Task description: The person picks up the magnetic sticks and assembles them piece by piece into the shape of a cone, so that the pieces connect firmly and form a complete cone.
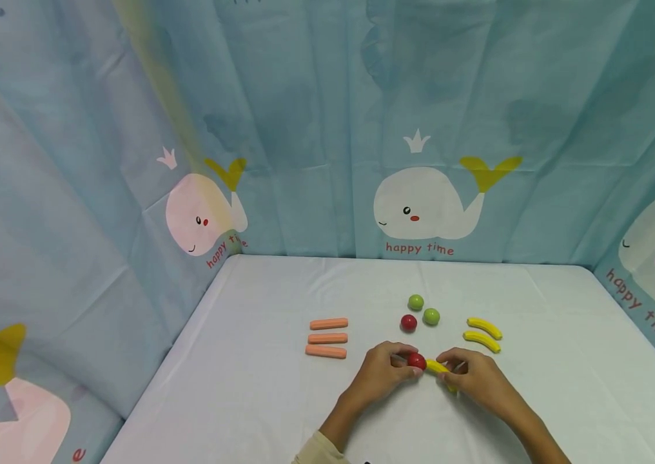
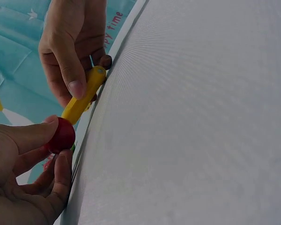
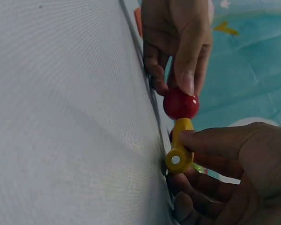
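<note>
A small red ball (image 1: 417, 361) is pinched between the thumb and fingers of my left hand (image 1: 384, 375). My right hand (image 1: 481, 380) pinches a small yellow toy banana (image 1: 436, 367) at its near end. The banana's far tip meets the red ball, or nearly so; both wrist views show the ball (image 2: 62, 135) and the banana (image 3: 180, 145) end to end. In the right wrist view, a pale round spot marks the banana's near end. Fingers hide part of each toy.
Beyond my hands lie another red ball (image 1: 409, 323) and two green balls (image 1: 416, 302). Two more toy bananas (image 1: 483, 341) are on the right. Three orange sticks (image 1: 327, 338) lie in a row on the left. A white cloth covers the table (image 1: 234, 386); a whale-print curtain (image 1: 304, 129) stands behind.
</note>
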### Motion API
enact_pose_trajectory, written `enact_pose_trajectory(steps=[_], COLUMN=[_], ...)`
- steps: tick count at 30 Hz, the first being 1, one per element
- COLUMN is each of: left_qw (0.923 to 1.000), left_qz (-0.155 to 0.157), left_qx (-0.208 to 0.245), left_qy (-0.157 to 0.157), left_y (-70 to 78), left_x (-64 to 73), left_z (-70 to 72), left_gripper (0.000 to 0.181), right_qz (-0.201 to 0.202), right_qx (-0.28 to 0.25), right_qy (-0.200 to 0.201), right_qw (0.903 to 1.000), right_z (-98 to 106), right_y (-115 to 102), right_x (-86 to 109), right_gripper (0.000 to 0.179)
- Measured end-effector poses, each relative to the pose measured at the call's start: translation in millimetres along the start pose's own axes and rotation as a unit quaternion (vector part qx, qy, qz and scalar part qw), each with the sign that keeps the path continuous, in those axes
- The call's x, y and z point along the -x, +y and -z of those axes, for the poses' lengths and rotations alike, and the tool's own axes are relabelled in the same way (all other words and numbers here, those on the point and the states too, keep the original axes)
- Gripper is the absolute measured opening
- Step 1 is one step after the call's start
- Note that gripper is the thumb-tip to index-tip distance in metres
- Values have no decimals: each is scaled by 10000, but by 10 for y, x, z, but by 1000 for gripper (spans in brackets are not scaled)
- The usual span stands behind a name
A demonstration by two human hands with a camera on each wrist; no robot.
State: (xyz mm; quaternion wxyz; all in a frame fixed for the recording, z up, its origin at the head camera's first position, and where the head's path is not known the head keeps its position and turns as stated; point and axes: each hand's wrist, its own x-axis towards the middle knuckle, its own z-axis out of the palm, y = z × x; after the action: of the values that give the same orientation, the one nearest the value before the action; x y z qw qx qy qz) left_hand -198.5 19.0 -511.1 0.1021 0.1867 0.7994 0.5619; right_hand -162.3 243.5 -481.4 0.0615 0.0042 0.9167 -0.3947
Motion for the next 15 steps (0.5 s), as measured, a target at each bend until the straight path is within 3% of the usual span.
enact_pose_trajectory(steps=[15], left_qw=[10000], left_qz=[5], left_qx=[-51], left_qy=[22], left_y=[21], left_x=[24], left_z=[21], left_gripper=[34], right_qz=[232], right_qx=[-125], right_qy=[-405], right_qw=[9988], right_z=[-22], right_y=[-7], right_x=[34], right_gripper=[29])
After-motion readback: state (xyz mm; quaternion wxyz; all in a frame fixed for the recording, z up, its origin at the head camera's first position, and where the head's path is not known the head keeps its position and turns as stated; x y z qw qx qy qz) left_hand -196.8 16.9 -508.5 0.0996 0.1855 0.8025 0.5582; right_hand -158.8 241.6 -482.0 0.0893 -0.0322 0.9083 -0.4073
